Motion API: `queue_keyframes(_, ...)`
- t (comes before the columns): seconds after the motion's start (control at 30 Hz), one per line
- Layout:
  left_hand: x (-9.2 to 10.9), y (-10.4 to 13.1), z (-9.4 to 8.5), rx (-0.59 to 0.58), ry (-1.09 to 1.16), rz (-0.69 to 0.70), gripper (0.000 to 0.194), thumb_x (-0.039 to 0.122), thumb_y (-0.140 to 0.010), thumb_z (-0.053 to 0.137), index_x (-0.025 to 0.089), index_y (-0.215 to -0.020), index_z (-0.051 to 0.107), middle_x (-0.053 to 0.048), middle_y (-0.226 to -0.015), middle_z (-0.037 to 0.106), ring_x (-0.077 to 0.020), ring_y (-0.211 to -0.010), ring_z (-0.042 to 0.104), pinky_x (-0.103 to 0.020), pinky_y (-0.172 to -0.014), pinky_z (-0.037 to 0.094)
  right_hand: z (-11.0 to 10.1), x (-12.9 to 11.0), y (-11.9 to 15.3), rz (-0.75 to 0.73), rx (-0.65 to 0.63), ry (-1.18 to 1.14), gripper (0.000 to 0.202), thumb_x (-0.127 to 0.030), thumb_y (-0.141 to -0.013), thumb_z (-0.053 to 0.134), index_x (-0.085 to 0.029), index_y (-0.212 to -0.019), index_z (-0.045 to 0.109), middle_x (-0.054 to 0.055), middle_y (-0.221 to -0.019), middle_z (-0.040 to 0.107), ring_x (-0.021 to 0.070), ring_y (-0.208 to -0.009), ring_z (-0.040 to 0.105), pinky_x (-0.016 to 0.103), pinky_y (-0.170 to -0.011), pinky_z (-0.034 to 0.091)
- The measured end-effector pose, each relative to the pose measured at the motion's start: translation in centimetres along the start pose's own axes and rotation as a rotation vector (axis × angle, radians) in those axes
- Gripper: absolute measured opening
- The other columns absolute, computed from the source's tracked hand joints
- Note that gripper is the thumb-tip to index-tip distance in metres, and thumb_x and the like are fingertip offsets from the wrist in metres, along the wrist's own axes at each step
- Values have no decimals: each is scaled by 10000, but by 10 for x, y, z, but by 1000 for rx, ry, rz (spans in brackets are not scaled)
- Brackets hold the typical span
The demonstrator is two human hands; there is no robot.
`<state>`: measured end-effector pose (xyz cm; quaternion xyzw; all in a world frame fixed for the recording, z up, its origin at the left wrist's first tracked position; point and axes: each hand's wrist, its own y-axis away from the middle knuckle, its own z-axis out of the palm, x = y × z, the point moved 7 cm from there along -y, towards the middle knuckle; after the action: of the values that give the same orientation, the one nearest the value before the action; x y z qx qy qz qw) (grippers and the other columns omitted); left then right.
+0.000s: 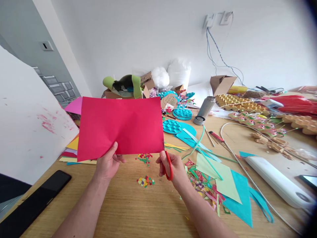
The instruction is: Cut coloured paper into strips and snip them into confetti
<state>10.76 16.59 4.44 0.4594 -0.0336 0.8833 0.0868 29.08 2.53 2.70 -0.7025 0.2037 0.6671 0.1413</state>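
Note:
A sheet of red paper [119, 125] is held up over the table, its lower edge pinched by my left hand [109, 162], thumb in front and fingers behind. My right hand [172, 167] grips red-handled scissors [169, 167] at the sheet's lower right corner. The blades are mostly hidden at the paper's right edge, so I cannot tell whether they are cutting it. Below the sheet lie a pile of small colored paper dots [145, 181] and a pile of tiny red and green pieces [144, 158].
Paper scraps [205, 188], a pale green sheet [215, 168] and turquoise paper [239, 198] lie to the right. A black phone [37, 205] rests at the left. Farther back stand a metal flask [205, 109] and egg trays [237, 102]. A white cable [237, 152] crosses the right side.

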Motion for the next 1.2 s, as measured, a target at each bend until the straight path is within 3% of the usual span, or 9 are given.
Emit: queue_keyframes(1.2,-2,-1,-3,8,-2,-10,395,122,-576,775,212,-942,657,49,-802,673,-124,-505,608,-206,-279,461,-1,4,-2,-30,18,-72,488,-601,-757,571,-129,-634,582,-38,-350,472,72,-285,441,146,-295,278)
